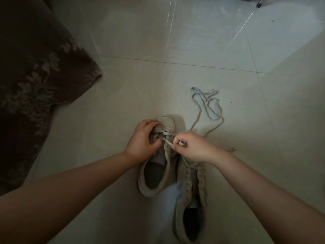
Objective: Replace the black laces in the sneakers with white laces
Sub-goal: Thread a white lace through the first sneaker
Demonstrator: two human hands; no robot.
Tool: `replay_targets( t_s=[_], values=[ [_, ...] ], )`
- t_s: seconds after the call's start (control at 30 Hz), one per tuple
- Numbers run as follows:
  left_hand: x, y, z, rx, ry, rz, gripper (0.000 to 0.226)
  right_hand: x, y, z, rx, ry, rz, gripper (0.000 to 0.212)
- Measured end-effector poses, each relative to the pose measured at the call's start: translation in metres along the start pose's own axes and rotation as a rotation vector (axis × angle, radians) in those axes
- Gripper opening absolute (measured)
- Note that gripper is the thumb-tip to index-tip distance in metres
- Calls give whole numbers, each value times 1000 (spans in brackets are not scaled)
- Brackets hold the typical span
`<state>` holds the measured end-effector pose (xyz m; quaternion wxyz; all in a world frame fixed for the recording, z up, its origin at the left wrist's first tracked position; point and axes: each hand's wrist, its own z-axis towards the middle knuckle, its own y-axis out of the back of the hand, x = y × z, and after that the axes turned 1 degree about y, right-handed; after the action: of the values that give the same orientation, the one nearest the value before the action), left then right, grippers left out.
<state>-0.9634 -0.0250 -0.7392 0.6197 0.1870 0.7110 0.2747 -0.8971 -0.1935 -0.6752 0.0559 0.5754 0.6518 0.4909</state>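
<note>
Two sneakers lie side by side on the tiled floor (175, 41), long axes running near to far, toes far. The left sneaker (158, 173) sits farther out than the right sneaker (190, 199). The left hand (143, 140) curls round the left sneaker's toe end. The right hand (191, 147) pinches a white lace (167, 141) threaded across its far eyelets. More lace (207, 104) trails loose on the floor, far right. A patterned cloth (35, 76) edges the left; bare tile lies beyond and right.
</note>
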Motion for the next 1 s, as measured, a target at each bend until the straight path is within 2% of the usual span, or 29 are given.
replay_targets(
  t_s=[0.07, 0.17, 0.2, 0.3, 0.47, 0.6, 0.67, 0.73, 0.83, 1.0],
  values=[
    [2, 1, 2, 0, 27, -16, 56, 6, 7, -5, 64, 84, 101, 14],
    [4, 1, 4, 10, 28, -23, 49, 13, 17, -15, 316, 156, 358, 23],
    [4, 0, 5, 18, 25, -22, 46, 11, 19, -17, 340, 165, 413, 22],
    [4, 1, 5, 31, 21, -13, 46, 0, 19, -18, 208, 155, 503, 19],
    [2, 1, -2, 31, 5, 33, 66, 8, 6, -13, 9, 82, 942, 34],
    [5, 0, -3, 33, -4, 61, 68, 22, -3, 2, -120, -166, 1352, 31],
    [7, 1, 1, 36, 4, 58, 62, 28, -7, 5, -114, -309, 1584, 32],
    [8, 0, 3, 49, 9, 53, 55, 33, -8, 1, -46, -368, 1726, 34],
    [10, -5, 3, 67, -6, 61, 51, 35, -6, -3, 36, -367, 1689, 35],
    [7, -8, -1, -44, -21, 46, 57, 39, 2, -1, 30, -317, 1715, 34]
  ],
)
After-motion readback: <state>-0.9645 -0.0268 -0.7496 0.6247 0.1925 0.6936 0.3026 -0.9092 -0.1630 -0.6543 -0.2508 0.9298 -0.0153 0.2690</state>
